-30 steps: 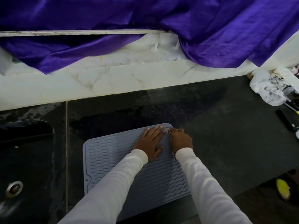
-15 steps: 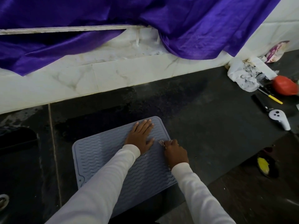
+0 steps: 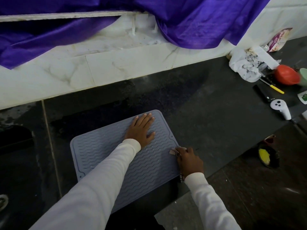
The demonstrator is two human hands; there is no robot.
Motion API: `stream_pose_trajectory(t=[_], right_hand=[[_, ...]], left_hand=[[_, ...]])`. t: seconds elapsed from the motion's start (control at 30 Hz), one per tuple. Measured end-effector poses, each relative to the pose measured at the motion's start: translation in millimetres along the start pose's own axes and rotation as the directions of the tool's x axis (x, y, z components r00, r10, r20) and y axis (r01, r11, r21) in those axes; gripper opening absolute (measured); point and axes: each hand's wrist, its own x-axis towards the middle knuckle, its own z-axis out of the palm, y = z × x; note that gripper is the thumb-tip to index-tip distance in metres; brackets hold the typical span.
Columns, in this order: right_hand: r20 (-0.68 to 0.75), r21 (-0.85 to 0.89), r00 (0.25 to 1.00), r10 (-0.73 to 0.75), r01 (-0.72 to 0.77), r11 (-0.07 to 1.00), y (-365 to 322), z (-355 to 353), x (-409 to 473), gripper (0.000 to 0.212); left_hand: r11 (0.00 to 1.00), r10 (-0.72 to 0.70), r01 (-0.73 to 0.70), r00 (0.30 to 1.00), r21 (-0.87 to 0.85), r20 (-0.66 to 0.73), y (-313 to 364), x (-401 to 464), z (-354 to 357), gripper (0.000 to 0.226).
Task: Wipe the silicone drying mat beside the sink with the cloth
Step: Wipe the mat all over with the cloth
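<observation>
On the dark counter beside the sink, my left hand lies flat on the far part of the silicone drying mat, fingers spread to pin it, while my right hand is closed around the bunched cloth at the mat's right edge. I judge the wipe well under way — the right strip looks covered, the left half still untouched. A second ago my right hand was up by the far right corner — it has since dragged the cloth down that edge toward me.
</observation>
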Motion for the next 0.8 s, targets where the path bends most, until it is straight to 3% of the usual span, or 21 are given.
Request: stream_pose_trajectory(t=[0.53,0.73,0.8], right_hand=[[0.013,0.073,0.982,0.187,-0.188,0.979,-1,44,-68,0.037],[0.009,0.098,0.995,0.095,-0.096,0.991,-8,56,-82,0.038],[0.025,0.153,0.999,0.03,-0.033,0.988,-11,55,-90,0.047]], left_hand=[[1.0,0.0,0.0,1.0,0.02,0.006,1,0,1,0.072],[1.0,0.002,-0.002,1.0,0.024,0.002,0,1,4,0.071],[1.0,-0.001,0.001,1.0,0.022,0.001,0,0,4,0.071]])
